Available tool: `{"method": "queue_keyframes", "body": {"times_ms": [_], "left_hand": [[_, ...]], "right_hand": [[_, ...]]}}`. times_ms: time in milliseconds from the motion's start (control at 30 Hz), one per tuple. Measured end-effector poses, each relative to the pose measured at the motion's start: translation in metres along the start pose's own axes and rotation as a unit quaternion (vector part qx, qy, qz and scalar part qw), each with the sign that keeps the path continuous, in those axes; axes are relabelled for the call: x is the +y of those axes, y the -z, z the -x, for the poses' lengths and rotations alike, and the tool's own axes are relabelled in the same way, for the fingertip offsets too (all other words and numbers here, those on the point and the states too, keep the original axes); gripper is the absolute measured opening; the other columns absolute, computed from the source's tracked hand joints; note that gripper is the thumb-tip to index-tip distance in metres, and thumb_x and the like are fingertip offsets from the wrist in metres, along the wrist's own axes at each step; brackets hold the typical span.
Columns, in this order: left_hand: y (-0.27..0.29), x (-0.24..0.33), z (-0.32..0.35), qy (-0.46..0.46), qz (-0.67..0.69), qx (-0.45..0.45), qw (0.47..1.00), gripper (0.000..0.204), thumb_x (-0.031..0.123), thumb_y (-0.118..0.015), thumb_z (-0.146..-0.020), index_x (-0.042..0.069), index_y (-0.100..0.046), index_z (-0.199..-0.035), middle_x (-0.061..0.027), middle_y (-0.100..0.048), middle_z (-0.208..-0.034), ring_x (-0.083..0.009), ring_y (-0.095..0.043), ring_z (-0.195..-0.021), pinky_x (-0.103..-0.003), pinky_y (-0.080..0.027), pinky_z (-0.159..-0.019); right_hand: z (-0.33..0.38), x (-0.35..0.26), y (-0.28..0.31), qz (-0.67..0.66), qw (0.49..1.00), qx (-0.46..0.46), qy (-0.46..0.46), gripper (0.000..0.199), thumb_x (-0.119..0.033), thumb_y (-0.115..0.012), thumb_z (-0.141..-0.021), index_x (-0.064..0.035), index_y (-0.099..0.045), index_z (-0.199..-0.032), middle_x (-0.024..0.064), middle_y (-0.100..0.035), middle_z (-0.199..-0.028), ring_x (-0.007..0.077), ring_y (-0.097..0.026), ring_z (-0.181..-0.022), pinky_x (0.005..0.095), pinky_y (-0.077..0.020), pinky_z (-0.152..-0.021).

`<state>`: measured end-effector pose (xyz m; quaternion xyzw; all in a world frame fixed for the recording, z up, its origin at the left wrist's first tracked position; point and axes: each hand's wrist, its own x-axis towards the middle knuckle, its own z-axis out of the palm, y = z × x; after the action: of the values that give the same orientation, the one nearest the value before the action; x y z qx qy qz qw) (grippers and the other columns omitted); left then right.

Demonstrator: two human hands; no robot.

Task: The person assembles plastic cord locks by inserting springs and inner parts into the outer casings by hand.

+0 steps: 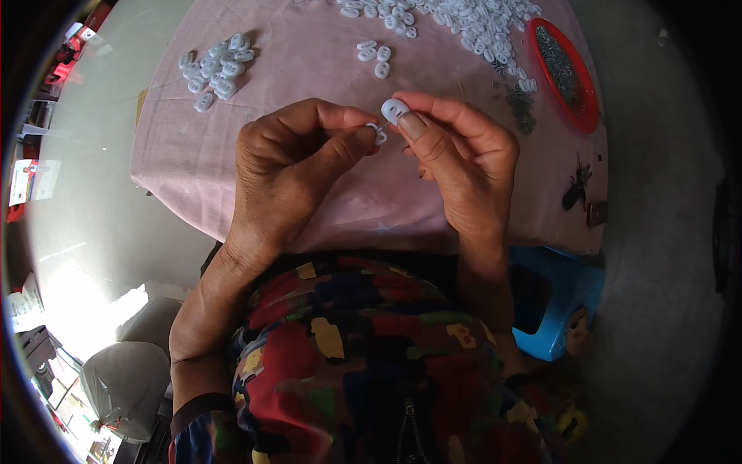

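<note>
My left hand (297,151) is closed, pinching a small white plastic piece (381,137) between thumb and forefinger. In a pinch of my right hand (460,151) is a white oval plastic piece (393,109) with slots, raised a little higher. A thin, silvery metal bit shows between the two pieces; whether it is a screw or a spring I cannot tell. Both hands are above the near half of the pink tablecloth (325,69). Several loose white ovals (382,53) lie just beyond the fingertips. My fingers cover part of both held pieces.
At far left is a group of white ovals (220,66); a larger heap (483,27) lies at the back. A red tray (590,116) of small metal pieces stands at the right, near keys (576,193). A blue stool (568,309) is below the table's right edge.
</note>
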<state>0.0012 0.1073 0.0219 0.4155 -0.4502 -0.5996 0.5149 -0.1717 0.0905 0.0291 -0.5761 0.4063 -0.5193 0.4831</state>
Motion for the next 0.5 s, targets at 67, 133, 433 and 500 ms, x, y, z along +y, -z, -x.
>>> {"method": "queue_keyframes", "body": {"times_ms": [67,133,433,500], "left_hand": [[-0.0007,0.0004,0.0001,-0.003,0.001,-0.003,1.000,0.010,-0.001,-0.064,-0.087,-0.004,-0.066,-0.096,-0.0071,-0.068,-0.087,-0.0104,-0.063,-0.081,-0.022,-0.051,-0.075],[-0.0010,0.0005,0.0007,-0.008,-0.006,0.000,1.000,0.010,-0.001,-0.064,-0.086,-0.004,-0.066,-0.096,-0.0066,-0.068,-0.086,-0.0094,-0.063,-0.081,-0.021,-0.050,-0.074],[-0.0037,-0.0049,0.0009,-0.046,-0.036,0.037,0.998,0.008,0.000,-0.066,-0.085,-0.002,-0.067,-0.093,-0.0029,-0.067,-0.081,-0.0051,-0.060,-0.075,-0.019,-0.048,-0.068],[-0.0036,-0.0051,0.0008,-0.051,-0.043,0.033,0.997,0.008,0.000,-0.066,-0.085,-0.002,-0.067,-0.093,-0.0026,-0.067,-0.080,-0.0048,-0.060,-0.075,-0.019,-0.048,-0.067]], "right_hand": [[0.0002,-0.0011,0.0004,-0.007,1.000,-0.002,0.000,0.019,-0.010,-0.068,-0.086,-0.0005,-0.068,-0.102,0.0055,-0.069,-0.083,0.0044,-0.056,-0.066,0.0163,-0.0402,-0.053],[0.0003,-0.0017,0.0008,-0.007,1.000,-0.003,0.001,0.019,-0.010,-0.068,-0.085,-0.0004,-0.069,-0.102,0.0046,-0.069,-0.083,0.0041,-0.056,-0.066,0.0161,-0.0400,-0.053],[0.0013,-0.0015,0.0014,0.008,1.000,0.005,-0.014,0.019,-0.009,-0.069,-0.084,-0.0015,-0.069,-0.102,0.0025,-0.069,-0.083,0.0025,-0.056,-0.067,0.0155,-0.0389,-0.054],[0.0018,-0.0026,0.0015,0.008,1.000,0.003,-0.021,0.019,-0.009,-0.069,-0.085,-0.0018,-0.069,-0.102,0.0025,-0.069,-0.083,0.0025,-0.055,-0.066,0.0155,-0.0388,-0.054]]}}
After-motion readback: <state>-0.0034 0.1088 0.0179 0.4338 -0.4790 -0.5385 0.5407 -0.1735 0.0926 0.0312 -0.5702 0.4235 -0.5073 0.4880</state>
